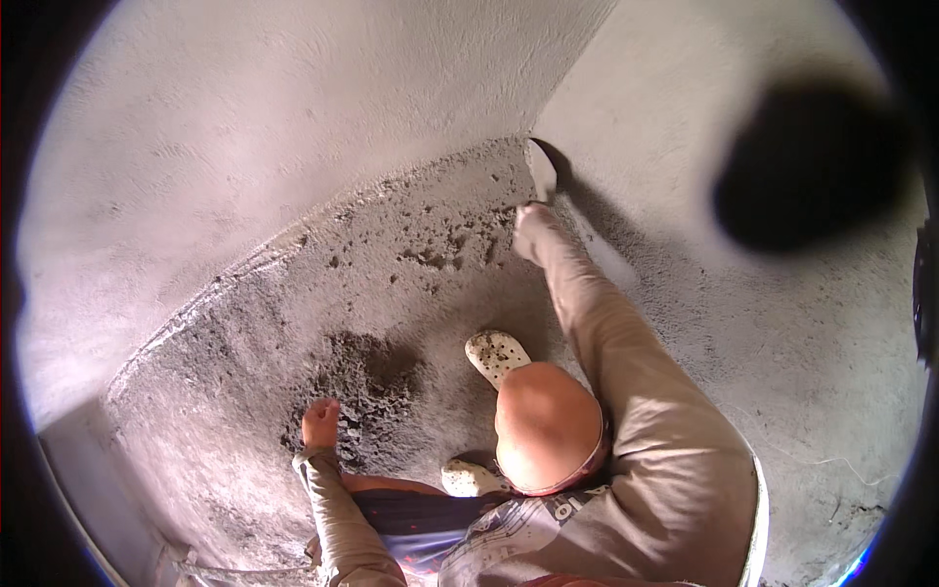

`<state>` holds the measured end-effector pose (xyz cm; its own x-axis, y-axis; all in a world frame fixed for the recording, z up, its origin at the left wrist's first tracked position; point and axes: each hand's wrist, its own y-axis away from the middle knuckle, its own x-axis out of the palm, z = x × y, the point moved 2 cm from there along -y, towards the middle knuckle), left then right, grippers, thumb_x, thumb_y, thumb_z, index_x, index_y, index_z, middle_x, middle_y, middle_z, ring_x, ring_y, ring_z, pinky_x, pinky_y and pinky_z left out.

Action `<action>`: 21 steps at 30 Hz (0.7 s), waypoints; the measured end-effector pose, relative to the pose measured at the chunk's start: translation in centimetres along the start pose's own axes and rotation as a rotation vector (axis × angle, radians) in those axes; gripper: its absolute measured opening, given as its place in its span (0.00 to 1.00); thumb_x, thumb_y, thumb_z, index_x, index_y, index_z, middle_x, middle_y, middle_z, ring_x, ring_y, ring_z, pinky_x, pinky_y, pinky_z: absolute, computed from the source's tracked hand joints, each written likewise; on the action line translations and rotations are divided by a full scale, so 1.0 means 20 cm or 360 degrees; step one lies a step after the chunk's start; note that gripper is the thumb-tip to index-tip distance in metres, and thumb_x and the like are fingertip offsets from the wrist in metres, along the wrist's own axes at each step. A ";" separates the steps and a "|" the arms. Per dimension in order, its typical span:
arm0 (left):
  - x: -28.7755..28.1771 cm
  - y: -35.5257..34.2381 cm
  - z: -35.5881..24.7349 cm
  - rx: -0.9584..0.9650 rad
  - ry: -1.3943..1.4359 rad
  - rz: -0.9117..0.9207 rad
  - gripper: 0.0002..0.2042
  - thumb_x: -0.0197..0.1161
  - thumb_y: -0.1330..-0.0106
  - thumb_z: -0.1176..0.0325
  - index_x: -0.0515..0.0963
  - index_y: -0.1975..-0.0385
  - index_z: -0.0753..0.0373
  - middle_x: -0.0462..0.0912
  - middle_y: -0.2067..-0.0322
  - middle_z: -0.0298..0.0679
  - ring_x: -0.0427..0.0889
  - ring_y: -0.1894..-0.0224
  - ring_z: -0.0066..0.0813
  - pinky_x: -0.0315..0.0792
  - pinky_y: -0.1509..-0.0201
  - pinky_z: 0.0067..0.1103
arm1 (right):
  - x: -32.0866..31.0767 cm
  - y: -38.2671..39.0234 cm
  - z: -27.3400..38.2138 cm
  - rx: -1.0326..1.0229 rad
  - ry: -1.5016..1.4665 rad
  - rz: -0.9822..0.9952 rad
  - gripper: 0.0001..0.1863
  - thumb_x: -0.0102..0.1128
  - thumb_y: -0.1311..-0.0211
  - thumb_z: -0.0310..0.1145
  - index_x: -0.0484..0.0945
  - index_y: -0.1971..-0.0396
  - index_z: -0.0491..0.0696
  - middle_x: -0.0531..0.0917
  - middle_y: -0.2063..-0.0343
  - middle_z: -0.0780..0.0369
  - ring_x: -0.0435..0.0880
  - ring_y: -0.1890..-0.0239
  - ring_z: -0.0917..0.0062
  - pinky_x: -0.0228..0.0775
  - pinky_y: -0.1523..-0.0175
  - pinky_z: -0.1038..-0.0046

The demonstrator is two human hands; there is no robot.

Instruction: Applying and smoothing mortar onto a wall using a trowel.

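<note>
My right hand (533, 232) grips a metal trowel (542, 168), its blade pointed at the corner where two plastered surfaces meet; the grip itself is mostly hidden by my fingers. My left hand (321, 423) is low on the left with curled fingers, beside a dark patch of loose crumbly mortar (377, 386); whether it holds anything I cannot make out. Scattered bits of mortar (440, 254) lie on the rough grey floor (225, 372) below the trowel. My bare knee (548, 426) and two speckled pale clogs (494, 357) are between my arms.
A plastered wall (323, 88) runs along the back left and meets another (636, 88) at the corner by the trowel. A grey ledge or panel (93, 470) is at the lower left. A thin pale strand (836, 462) lies at the right. A blurred dark blob covers part of the upper right.
</note>
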<state>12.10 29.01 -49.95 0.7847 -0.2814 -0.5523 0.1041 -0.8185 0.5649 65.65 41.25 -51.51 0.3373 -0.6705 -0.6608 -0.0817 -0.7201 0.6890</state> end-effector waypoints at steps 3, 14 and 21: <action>0.01 -0.03 0.04 -0.0032 -0.0020 0.0044 0.10 0.59 0.47 0.63 0.77 0.72 0.64 0.75 0.82 0.30 0.69 0.79 0.15 0.64 0.76 0.16 | -0.33 0.15 0.39 -0.0261 0.0279 0.0068 0.17 0.45 0.50 0.38 0.74 0.60 0.51 0.77 0.61 0.63 0.75 0.59 0.73 0.68 0.57 0.75; -0.01 0.02 -0.11 -0.0103 0.0303 0.0129 0.08 0.57 0.45 0.67 0.75 0.70 0.65 0.75 0.80 0.30 0.69 0.79 0.14 0.64 0.75 0.13 | -0.08 0.33 0.40 0.0690 -0.1495 -0.0365 0.21 0.39 0.40 0.47 0.70 0.60 0.44 0.78 0.67 0.55 0.77 0.64 0.64 0.67 0.66 0.66; -0.01 -0.02 -0.04 -0.0029 0.0091 0.0016 0.09 0.56 0.46 0.65 0.76 0.70 0.64 0.73 0.85 0.31 0.69 0.81 0.16 0.64 0.78 0.15 | 0.05 0.33 0.48 0.0718 -0.1512 -0.0571 0.14 0.43 0.43 0.39 0.74 0.70 0.45 0.78 0.69 0.52 0.77 0.66 0.59 0.68 0.65 0.67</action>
<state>12.38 29.75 -49.69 0.8195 -0.2598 -0.5109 0.1070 -0.8064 0.5816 56.50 34.16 -50.56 -0.4303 -0.1349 -0.8926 -0.5226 -0.7690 0.3681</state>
